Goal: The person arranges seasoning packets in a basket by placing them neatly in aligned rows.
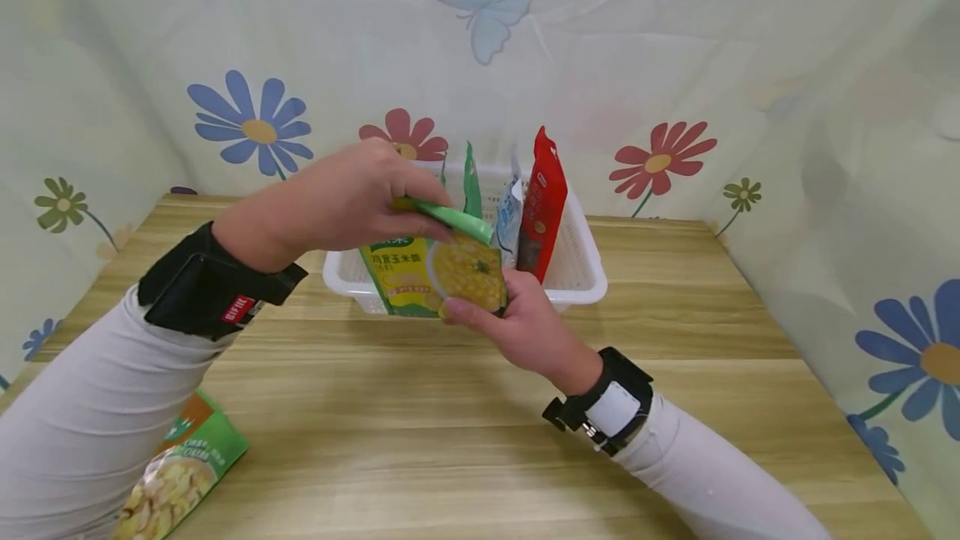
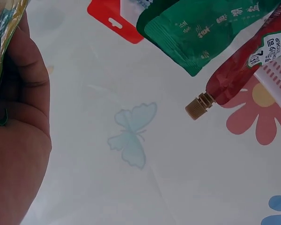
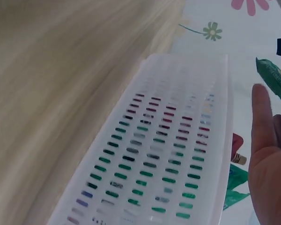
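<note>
Together pinching a yellow corn soup packet (image 1: 435,273) just above the white basket's (image 1: 577,277) near rim: left hand (image 1: 352,198) fingers curled on its green top edge, right hand (image 1: 517,319) fingers gripping its lower corner. Upright inside: green, pale and red pouches (image 1: 542,202).

White sleeves (image 1: 90,407), black wrist straps (image 1: 202,286), one red-labelled

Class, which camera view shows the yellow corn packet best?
The head view: the yellow corn packet faces the camera whole, held by both hands. The left wrist view catches only its edge; the right wrist view, a green corner.
</note>
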Demonstrator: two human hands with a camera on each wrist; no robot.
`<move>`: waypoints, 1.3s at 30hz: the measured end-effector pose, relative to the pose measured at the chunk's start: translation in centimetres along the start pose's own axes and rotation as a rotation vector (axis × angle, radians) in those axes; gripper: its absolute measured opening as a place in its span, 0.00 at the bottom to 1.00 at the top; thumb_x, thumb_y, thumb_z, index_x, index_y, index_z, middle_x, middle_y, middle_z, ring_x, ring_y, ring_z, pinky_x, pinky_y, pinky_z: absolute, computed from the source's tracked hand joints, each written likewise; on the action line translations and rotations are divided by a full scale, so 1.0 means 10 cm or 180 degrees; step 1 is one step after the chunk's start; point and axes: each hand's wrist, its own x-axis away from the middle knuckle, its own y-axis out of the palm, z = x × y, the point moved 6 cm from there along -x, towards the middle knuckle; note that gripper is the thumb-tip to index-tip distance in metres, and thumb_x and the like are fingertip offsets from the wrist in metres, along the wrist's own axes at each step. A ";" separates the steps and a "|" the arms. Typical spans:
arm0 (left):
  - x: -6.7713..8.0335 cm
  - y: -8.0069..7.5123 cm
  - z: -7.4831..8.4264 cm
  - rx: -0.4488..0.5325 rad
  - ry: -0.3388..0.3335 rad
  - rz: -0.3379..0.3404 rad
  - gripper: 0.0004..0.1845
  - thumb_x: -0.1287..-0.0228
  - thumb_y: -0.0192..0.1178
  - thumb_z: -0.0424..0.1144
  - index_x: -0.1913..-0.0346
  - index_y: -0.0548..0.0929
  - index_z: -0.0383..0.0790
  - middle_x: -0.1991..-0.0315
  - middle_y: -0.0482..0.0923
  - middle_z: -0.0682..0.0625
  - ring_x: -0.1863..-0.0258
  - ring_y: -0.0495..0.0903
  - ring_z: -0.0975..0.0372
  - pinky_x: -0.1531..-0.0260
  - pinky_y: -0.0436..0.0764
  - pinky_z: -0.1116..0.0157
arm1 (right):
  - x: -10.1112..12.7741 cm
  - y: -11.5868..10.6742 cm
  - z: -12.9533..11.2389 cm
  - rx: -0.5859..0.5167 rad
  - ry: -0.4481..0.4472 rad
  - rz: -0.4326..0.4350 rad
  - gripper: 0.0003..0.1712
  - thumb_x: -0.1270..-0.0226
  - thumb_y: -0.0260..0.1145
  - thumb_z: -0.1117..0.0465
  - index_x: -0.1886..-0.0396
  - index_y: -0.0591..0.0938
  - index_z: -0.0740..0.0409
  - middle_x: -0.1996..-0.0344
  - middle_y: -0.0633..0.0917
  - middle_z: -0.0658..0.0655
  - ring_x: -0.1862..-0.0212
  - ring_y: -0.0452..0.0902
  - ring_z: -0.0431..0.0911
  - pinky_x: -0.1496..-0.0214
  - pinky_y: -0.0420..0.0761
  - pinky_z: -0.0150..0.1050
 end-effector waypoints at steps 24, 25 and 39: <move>0.09 -0.12 -0.04 -0.0430 -0.0530 0.1203 0.11 0.33 0.69 0.36 0.51 0.85 0.36 0.57 0.89 0.47 0.58 0.88 0.57 0.54 0.87 0.60 | -0.03 0.05 -0.02 -0.0311 -0.0076 0.0932 0.21 0.22 0.58 0.67 0.33 0.74 0.63 0.38 0.81 0.63 0.40 0.83 0.54 0.48 0.87 0.46; 0.11 -0.14 -0.04 -0.0441 -0.0573 0.1416 0.11 0.32 0.68 0.35 0.51 0.85 0.34 0.57 0.88 0.46 0.58 0.88 0.58 0.54 0.87 0.60 | -0.03 0.04 -0.02 -0.0283 -0.0084 0.1012 0.21 0.21 0.58 0.66 0.33 0.73 0.63 0.37 0.81 0.63 0.39 0.83 0.54 0.47 0.87 0.46; 0.01 0.22 0.13 0.0158 -0.1290 0.1832 0.25 0.29 0.64 0.47 0.40 0.76 0.30 0.46 0.78 0.41 0.48 0.79 0.53 0.45 0.83 0.58 | -0.02 0.00 -0.07 0.0496 -0.0332 0.1587 0.19 0.17 0.52 0.63 0.33 0.71 0.66 0.39 0.80 0.62 0.39 0.79 0.51 0.38 0.82 0.39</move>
